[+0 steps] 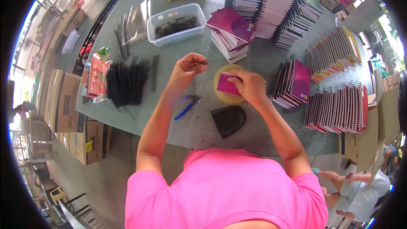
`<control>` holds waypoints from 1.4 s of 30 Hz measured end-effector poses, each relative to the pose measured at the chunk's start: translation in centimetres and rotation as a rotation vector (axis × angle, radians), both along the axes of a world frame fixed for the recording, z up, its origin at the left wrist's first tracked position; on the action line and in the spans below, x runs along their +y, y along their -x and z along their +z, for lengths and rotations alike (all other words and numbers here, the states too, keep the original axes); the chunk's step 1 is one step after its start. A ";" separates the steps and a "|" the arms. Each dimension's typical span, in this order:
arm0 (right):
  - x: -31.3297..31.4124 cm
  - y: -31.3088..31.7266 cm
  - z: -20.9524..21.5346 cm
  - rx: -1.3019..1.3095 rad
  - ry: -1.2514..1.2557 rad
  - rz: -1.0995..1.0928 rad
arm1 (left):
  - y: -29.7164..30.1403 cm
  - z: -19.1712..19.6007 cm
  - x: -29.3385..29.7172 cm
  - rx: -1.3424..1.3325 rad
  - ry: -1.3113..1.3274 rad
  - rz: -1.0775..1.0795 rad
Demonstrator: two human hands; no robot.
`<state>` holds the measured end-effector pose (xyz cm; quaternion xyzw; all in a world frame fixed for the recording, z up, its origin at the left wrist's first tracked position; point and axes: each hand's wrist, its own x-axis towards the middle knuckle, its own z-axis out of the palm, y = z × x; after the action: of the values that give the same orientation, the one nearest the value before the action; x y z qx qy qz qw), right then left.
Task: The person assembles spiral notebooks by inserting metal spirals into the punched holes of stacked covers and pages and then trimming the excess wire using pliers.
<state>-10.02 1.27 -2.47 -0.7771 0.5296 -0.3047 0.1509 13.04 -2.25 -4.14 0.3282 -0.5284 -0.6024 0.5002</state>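
Note:
My right hand (pixel 251 85) grips a small purple-covered notebook (pixel 227 86), thumb on its cover, above a round yellowish disc (pixel 219 94) on the table. To its left my raised left hand (pixel 189 70) is closed in a pinch; a thin dark bit shows at its fingertips, too small to name. Below that hand lie blue-handled pliers (pixel 185 109), and a dark spiral coil (pixel 194 87) lies just above them. A black rounded pad (pixel 229 121) lies nearer my body. Beyond the disc stands a stack of purple notebooks (pixel 232 25), their edges without coils.
Black coils (pixel 127 82) lie piled at left, beside a red-and-white packet (pixel 97 78). A clear plastic tub (pixel 159 39) holds more coils. Tall notebook stacks (pixel 267 6) stand at the back; coil-bound notebooks (pixel 335 109) line the right. Cartons (pixel 63 101) stand left of the table.

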 end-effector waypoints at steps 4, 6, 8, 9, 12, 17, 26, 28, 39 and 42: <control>-0.1 -0.2 0.8 -0.014 0.046 0.040 | 0.6 0.9 1.0 -0.047 -0.047 -0.078; -0.2 0.1 1.8 -0.002 0.043 0.005 | 1.2 1.6 1.5 -0.161 -0.156 -0.155; -0.2 -0.1 1.7 -0.049 0.023 -0.016 | 1.9 1.5 2.3 -0.309 -0.074 -0.094; -0.2 -0.1 1.7 -0.059 0.012 -0.032 | 2.4 1.2 2.5 -0.368 -0.030 -0.068; -0.5 -1.0 1.7 -0.027 -0.026 -0.017 | 2.3 1.0 2.6 -0.451 -0.003 0.065; -0.2 -0.4 1.5 -0.063 -0.070 -0.031 | 3.0 1.8 2.8 -0.557 0.177 0.091; -0.3 -0.7 1.4 -0.020 0.002 0.045 | 4.2 1.3 2.5 -0.756 0.530 0.344; -0.4 -1.1 1.3 -0.015 0.078 0.059 | 3.7 1.3 2.1 -0.726 0.412 0.239; -1.0 -1.4 0.7 -0.070 0.089 0.077 | 2.6 2.6 1.8 -0.862 0.598 0.219; -1.2 -1.1 0.4 -0.059 0.102 0.067 | 3.5 3.8 3.1 -0.976 0.716 0.110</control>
<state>-8.95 0.02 -2.11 -0.7917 0.4824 -0.3490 0.1365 9.55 0.84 -0.39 0.4048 -0.8488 -0.1403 0.3099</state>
